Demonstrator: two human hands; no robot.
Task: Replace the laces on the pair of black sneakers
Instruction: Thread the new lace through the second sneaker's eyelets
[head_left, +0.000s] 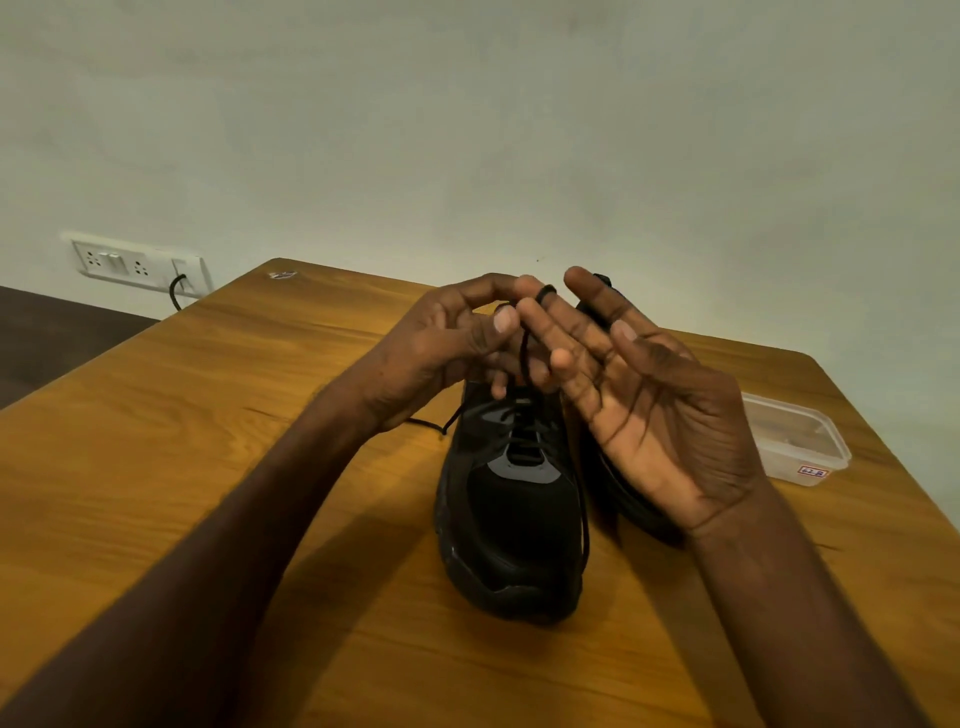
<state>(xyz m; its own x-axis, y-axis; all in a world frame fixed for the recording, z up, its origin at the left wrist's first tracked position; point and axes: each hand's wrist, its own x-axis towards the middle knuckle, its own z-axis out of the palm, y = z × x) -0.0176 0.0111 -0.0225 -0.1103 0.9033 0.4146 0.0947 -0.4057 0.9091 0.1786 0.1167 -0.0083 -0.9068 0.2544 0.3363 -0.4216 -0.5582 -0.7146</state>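
Nearest, one black sneaker (511, 519) sits toe-forward on the desk (208, 467), its mate (618, 493) just beside. Left hand (447, 343) pinches the black lace (523, 358); right hand (654, 395) is spread, lace looped round a finger.

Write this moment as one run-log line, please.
left hand: pinches black lace | right hand: open, lace looped over finger | black sneaker: on wooden table
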